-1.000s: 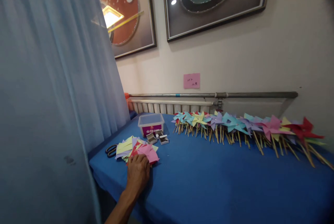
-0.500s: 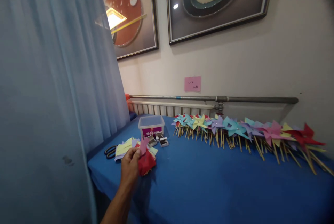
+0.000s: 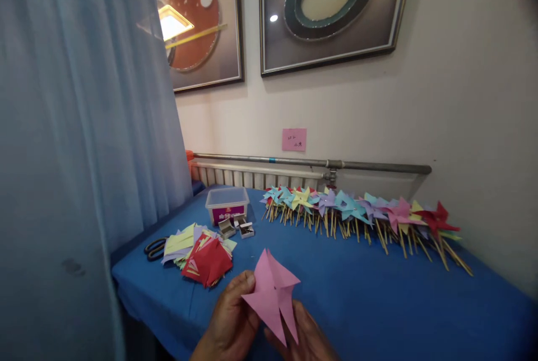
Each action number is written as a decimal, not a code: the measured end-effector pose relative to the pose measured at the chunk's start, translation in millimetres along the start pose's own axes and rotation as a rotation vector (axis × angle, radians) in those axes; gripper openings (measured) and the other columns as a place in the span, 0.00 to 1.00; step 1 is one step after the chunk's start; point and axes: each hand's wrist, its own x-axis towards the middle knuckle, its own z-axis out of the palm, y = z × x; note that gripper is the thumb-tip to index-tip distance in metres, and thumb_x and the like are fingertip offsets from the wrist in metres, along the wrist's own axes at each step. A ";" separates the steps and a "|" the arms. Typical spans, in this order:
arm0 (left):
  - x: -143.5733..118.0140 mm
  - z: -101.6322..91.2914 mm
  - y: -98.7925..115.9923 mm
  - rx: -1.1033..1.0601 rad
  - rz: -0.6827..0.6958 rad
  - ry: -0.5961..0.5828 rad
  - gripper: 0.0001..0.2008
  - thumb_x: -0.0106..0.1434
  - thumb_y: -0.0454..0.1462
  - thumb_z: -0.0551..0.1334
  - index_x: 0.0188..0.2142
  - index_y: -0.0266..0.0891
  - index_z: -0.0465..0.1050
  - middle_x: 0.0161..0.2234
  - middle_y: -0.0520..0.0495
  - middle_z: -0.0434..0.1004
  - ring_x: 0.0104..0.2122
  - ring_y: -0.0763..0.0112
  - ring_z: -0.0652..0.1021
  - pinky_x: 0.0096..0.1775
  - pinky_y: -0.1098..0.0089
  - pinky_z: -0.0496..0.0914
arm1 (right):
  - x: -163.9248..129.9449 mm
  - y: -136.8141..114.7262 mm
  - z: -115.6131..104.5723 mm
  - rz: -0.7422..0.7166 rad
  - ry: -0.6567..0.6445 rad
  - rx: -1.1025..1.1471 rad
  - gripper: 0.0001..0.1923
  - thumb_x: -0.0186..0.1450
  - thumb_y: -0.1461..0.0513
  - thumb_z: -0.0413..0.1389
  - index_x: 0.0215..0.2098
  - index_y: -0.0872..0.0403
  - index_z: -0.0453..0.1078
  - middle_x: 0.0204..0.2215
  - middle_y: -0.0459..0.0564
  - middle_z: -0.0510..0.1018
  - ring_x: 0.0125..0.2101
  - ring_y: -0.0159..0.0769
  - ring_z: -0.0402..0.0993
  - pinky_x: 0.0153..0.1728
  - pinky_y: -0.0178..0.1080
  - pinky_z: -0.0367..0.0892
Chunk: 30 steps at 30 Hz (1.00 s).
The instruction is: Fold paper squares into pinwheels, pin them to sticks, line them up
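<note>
A pink cut paper square (image 3: 272, 294) is held up over the blue table (image 3: 361, 294), between both my hands. My left hand (image 3: 231, 322) grips its left edge with thumb on top. My right hand (image 3: 306, 336) supports it from below and behind. To the left lies a pile of coloured paper squares (image 3: 197, 249) with red ones on top. A long row of finished paper pinwheels (image 3: 353, 212) on wooden sticks runs along the back of the table.
Black scissors (image 3: 154, 248) lie left of the paper pile. A clear plastic box (image 3: 227, 204) and small open pin boxes (image 3: 236, 228) stand behind it. A pale curtain (image 3: 75, 125) hangs at the left. A pipe and radiator (image 3: 269, 167) run along the wall.
My left hand lifted a pink square off the pile and brought it toward me. My right hand came into view and took hold too. The view shifted right.
</note>
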 end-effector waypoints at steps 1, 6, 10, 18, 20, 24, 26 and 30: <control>1.3 1.5 -1.9 0.006 0.000 -0.007 0.17 0.49 0.37 0.77 0.23 0.35 0.70 0.23 0.54 0.68 0.24 0.76 0.70 0.30 0.73 0.66 | 3.6 -6.0 7.2 0.000 -0.011 0.015 0.29 0.52 0.42 0.69 0.45 0.47 0.80 0.47 0.56 0.84 0.53 0.56 0.77 0.51 0.53 0.73; 18.4 1.8 -7.1 0.119 0.008 0.013 0.19 0.47 0.40 0.78 0.25 0.36 0.70 0.22 0.54 0.68 0.23 0.76 0.69 0.30 0.72 0.63 | 24.7 -30.5 21.2 -0.079 0.040 0.021 0.22 0.52 0.50 0.73 0.41 0.51 0.79 0.43 0.55 0.85 0.50 0.54 0.79 0.51 0.52 0.73; 49.7 -0.9 -6.4 0.254 0.035 -0.008 0.21 0.48 0.46 0.77 0.26 0.37 0.70 0.23 0.52 0.71 0.24 0.74 0.70 0.32 0.71 0.63 | 52.0 -49.7 14.2 -0.137 0.086 -0.056 0.20 0.50 0.52 0.73 0.38 0.50 0.79 0.39 0.54 0.86 0.46 0.53 0.81 0.47 0.49 0.75; 134.2 11.9 -9.6 0.500 -0.036 -0.115 0.21 0.39 0.43 0.79 0.25 0.35 0.73 0.21 0.51 0.73 0.21 0.75 0.69 0.29 0.71 0.59 | 103.1 -71.5 -12.8 -0.186 0.158 -0.099 0.21 0.48 0.54 0.74 0.36 0.53 0.77 0.31 0.52 0.85 0.41 0.54 0.83 0.41 0.47 0.76; 149.4 12.1 -19.5 0.489 -0.057 -0.131 0.21 0.37 0.42 0.79 0.25 0.35 0.74 0.22 0.49 0.75 0.21 0.73 0.71 0.29 0.70 0.61 | 109.7 -69.4 -21.8 -0.191 0.179 -0.109 0.19 0.49 0.54 0.73 0.35 0.52 0.77 0.30 0.51 0.85 0.41 0.53 0.83 0.41 0.47 0.76; 163.0 4.4 -38.7 0.424 -0.036 -0.117 0.19 0.38 0.40 0.79 0.24 0.36 0.74 0.22 0.49 0.77 0.22 0.72 0.72 0.31 0.69 0.64 | 114.3 -64.8 -33.0 -0.181 0.212 -0.112 0.20 0.48 0.53 0.73 0.35 0.51 0.77 0.28 0.50 0.85 0.40 0.53 0.83 0.41 0.48 0.76; 163.5 0.5 -43.0 0.403 -0.025 -0.098 0.17 0.38 0.40 0.79 0.23 0.37 0.74 0.22 0.50 0.77 0.22 0.72 0.72 0.31 0.69 0.64 | 114.3 -64.8 -34.1 -0.150 0.209 -0.103 0.20 0.48 0.53 0.73 0.36 0.51 0.77 0.28 0.50 0.84 0.40 0.53 0.82 0.41 0.48 0.75; 162.0 -0.4 -42.7 0.387 -0.039 -0.097 0.16 0.40 0.40 0.78 0.26 0.37 0.78 0.23 0.49 0.79 0.22 0.70 0.73 0.32 0.69 0.65 | 115.1 -66.5 -34.0 -0.088 0.211 -0.099 0.22 0.48 0.50 0.73 0.35 0.51 0.77 0.29 0.50 0.85 0.40 0.52 0.82 0.43 0.48 0.75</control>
